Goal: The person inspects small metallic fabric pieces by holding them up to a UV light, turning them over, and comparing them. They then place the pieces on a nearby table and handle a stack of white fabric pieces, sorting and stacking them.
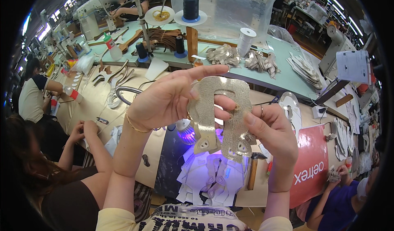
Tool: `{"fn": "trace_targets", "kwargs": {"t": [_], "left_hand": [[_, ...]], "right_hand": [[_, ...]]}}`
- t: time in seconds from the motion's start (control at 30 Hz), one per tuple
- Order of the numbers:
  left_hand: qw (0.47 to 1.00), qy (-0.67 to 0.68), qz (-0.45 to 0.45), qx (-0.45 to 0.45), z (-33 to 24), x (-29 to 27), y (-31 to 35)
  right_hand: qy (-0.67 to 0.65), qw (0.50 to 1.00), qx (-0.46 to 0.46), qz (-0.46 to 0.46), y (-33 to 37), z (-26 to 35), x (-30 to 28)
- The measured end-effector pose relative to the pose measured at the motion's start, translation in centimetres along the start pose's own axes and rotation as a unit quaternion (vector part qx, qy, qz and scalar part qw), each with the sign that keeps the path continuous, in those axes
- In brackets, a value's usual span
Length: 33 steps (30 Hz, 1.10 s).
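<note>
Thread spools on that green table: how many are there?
4: a big dark spool at the back, two small dark spools mid-table, a white spool to the right. Others may be hidden.

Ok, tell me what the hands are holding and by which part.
Both hold one U-shaped glittery gold cut piece: the left hand pinches its upper left edge, the right hand grips its right leg.

Gold glitter shoe piece [221, 116]

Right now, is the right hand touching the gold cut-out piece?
Touching. The head view shows the right hand pinching the gold horseshoe-shaped cut-out piece along its right leg, thumb on the front and fingers through the opening. The left hand holds the other side.
</note>
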State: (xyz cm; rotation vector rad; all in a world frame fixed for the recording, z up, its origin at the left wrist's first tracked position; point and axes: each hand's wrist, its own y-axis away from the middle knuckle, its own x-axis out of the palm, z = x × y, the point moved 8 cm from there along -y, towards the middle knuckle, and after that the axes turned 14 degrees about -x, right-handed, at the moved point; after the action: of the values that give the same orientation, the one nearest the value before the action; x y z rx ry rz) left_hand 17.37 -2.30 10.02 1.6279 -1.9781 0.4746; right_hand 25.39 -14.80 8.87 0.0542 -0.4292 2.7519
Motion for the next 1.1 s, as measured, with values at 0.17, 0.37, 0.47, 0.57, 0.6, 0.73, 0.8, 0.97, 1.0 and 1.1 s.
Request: {"fn": "trace_targets", "kwargs": {"t": [0.17,0.37,0.47,0.57,0.6,0.73,0.8,0.97,1.0,1.1], "left_hand": [[1.0,-0.017,-0.006,0.013,-0.33,0.64,0.4],[0.998,-0.05,-0.026,-0.005,-0.39,0.65,0.8],[0.998,0.05,0.04,-0.013,-0.33,0.97,0.61],[0.996,0.075,0.046,-0.007,-0.42,0.68,0.58],[0.997,0.072,0.042,-0.009,-0.34,0.61,0.56],[0.997,0.067,0.041,-0.011,-0.31,0.36,0.5],[0.996,0.073,0.051,-0.011,-0.31,0.34,0.49],[0.996,0.061,0.068,-0.011,-0.15,0.48,0.45],[0.995,0.062,0.071,-0.011,-0.18,0.5,0.43],[0.995,0.068,0.078,-0.01,-0.22,0.62,0.39]], "right_hand": [[0.007,1.0,0.003,0.005,-0.15,0.11,0.35],[-0.031,1.0,-0.001,-0.004,-0.24,0.52,0.87],[-0.022,0.999,0.012,0.023,-0.29,0.54,0.88],[-0.02,0.999,0.005,0.027,-0.34,0.65,0.82],[-0.034,0.999,-0.008,0.029,-0.31,0.83,0.98],[-0.02,1.0,-0.001,0.01,-0.19,0.58,0.78],[-0.007,1.0,0.004,0.003,-0.15,0.46,0.49],[-0.061,0.998,0.01,-0.006,0.15,0.21,0.37],[-0.063,0.998,0.009,-0.005,0.19,0.2,0.39],[-0.059,0.998,-0.009,-0.005,0.19,0.41,0.5]]}}
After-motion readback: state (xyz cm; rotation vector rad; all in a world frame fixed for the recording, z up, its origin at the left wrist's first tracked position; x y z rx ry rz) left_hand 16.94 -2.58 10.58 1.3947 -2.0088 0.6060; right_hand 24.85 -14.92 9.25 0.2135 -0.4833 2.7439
